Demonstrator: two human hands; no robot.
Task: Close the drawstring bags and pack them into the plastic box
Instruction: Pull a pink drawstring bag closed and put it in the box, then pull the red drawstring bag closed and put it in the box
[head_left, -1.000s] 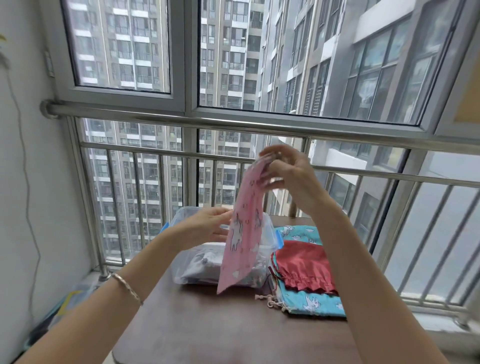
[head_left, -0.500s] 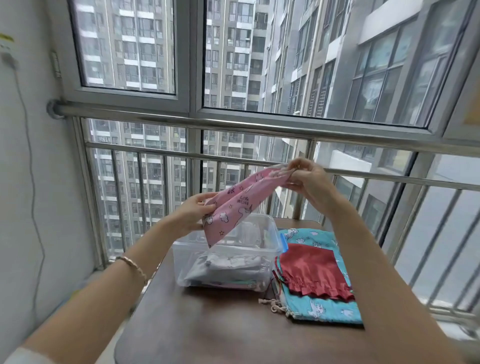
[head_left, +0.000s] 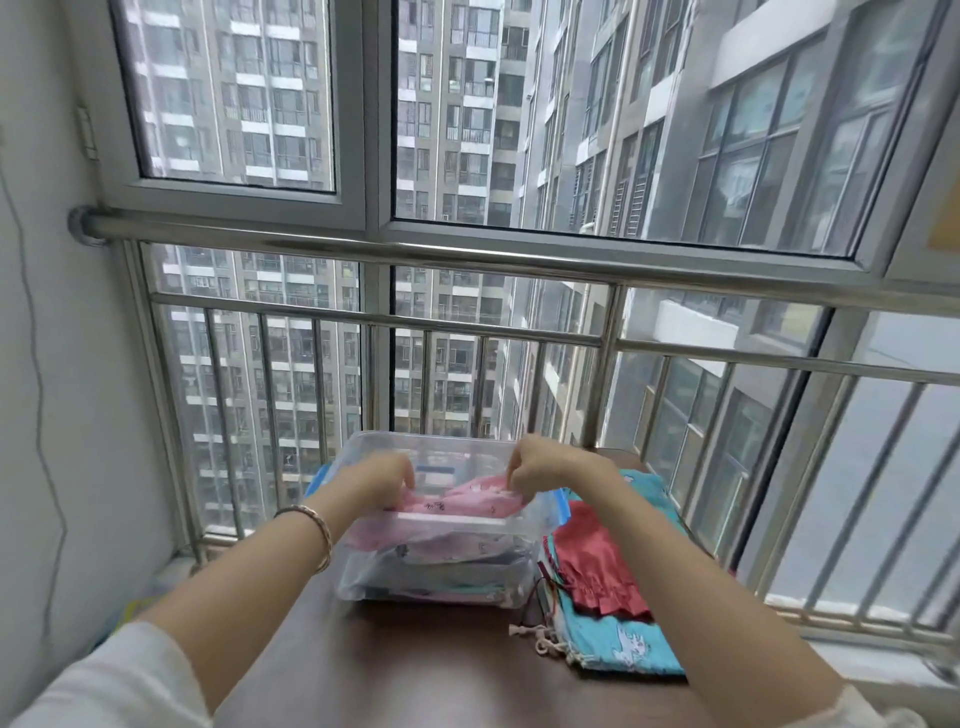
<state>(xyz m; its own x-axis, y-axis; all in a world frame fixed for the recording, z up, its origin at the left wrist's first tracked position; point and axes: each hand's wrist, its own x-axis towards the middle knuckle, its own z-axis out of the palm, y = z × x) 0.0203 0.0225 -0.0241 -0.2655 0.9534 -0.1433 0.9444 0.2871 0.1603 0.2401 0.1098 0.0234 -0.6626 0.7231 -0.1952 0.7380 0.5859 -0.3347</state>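
High-rise blocks fill the window behind the steel balcony railing (head_left: 363, 249), and below it on my feed sits the dark brown wooden table (head_left: 415, 670).

At the grip, the right hand (head_left: 540, 467) pinches the right end of the pink printed cloth drawstring bag (head_left: 467, 501) with curled fingertips. The left hand (head_left: 382, 480), slightly blurred, has its fingers curled over the left end. Neither hand holds anything else.

Half a second ago the two hands held this bag stretched in the air above the box. Now it lies lowered across the mouth of the clear plastic storage box (head_left: 441, 577), at twelve o'clock on the table. Its near edge drapes by the near rim, over folded cloth already inside. I judge this bag all but packed, with only the letting go left. I cannot tell from here whether its cord is drawn tight.

Outward from the box, at three o'clock, a dark red satin drawstring bag (head_left: 597, 566) lies just beside the box wall. It rests on a teal cloth drawstring bag with white animal print (head_left: 634, 644), whose pale cords (head_left: 540, 642) trail toward six o'clock. Both look still to be closed and packed. A thin gold bracelet (head_left: 318, 530) sits on the left wrist.

I can read no writing. The small dark marks on the pink cloth are too blurred, and no brand or label shows on the box.
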